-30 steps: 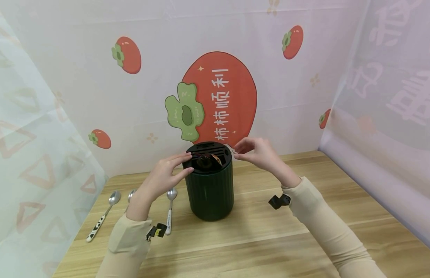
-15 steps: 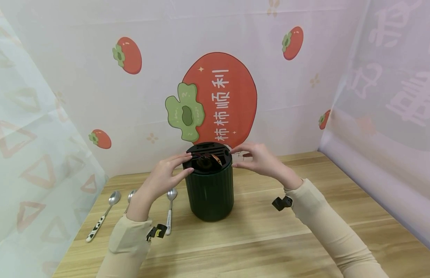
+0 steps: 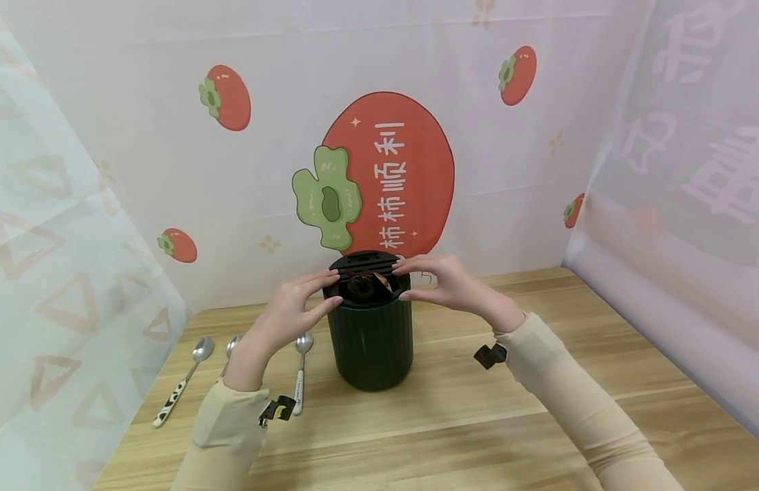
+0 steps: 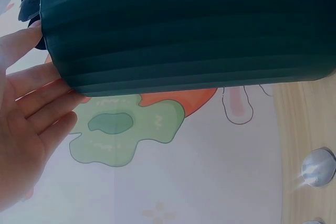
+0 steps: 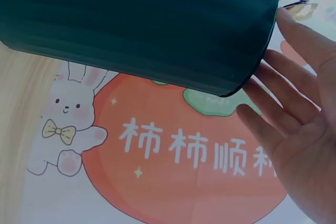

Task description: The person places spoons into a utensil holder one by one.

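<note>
A dark green ribbed cylindrical holder stands upright on the wooden table, with a black slotted top. From its opening shows a glossy amber piece beside dark parts, looking like sunglasses; the rest is hidden inside. My left hand touches the holder's left rim, thumb on the near side and fingers toward the far side. At the right rim my right hand does likewise. In the left wrist view the fingers lie fairly straight beside the ribbed wall. The right wrist view shows the right fingers extended and spread along the rim.
Left of the holder lie a spoon with a cow-spotted handle, a second spoon partly behind my left arm, and a white-handled spoon. A printed cloth hangs close behind the holder.
My right hand has come down and left from beside the rim onto the holder's right edge, its fingers spreading from a near pinch. My left hand and the holder have stayed put.
</note>
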Demonstrator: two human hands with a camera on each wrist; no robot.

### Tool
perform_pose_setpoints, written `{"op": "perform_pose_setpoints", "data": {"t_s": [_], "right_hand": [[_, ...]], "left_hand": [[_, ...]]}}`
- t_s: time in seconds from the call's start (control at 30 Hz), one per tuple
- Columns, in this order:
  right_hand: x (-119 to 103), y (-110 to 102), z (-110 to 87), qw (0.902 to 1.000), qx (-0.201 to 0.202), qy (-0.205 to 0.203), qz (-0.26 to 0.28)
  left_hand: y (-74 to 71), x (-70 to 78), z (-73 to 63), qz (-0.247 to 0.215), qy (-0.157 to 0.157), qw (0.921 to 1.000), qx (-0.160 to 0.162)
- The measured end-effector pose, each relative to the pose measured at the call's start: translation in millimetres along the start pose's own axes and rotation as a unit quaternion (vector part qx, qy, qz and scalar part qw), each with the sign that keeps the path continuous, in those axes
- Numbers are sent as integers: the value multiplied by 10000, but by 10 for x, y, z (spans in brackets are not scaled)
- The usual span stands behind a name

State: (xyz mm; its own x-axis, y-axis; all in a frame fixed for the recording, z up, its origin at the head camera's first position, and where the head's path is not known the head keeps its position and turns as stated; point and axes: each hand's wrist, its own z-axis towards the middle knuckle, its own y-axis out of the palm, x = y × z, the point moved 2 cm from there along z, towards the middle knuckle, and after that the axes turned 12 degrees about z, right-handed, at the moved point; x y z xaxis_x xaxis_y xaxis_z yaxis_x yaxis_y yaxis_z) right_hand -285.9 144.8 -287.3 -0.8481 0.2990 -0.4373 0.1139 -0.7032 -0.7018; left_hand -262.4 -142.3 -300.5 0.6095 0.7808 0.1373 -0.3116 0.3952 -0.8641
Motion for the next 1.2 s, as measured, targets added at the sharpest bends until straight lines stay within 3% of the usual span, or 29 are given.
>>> {"op": "perform_pose_setpoints", "data": {"t_s": [0.5,1.2], "right_hand": [[100,15,95,9990,-281,-255,235],[155,-1,146,9940,-226,148,1055]], "left_hand": [[-4,4,-1,24,-7,10000,8],[-15,26,12,54,17,10000,-40]]}}
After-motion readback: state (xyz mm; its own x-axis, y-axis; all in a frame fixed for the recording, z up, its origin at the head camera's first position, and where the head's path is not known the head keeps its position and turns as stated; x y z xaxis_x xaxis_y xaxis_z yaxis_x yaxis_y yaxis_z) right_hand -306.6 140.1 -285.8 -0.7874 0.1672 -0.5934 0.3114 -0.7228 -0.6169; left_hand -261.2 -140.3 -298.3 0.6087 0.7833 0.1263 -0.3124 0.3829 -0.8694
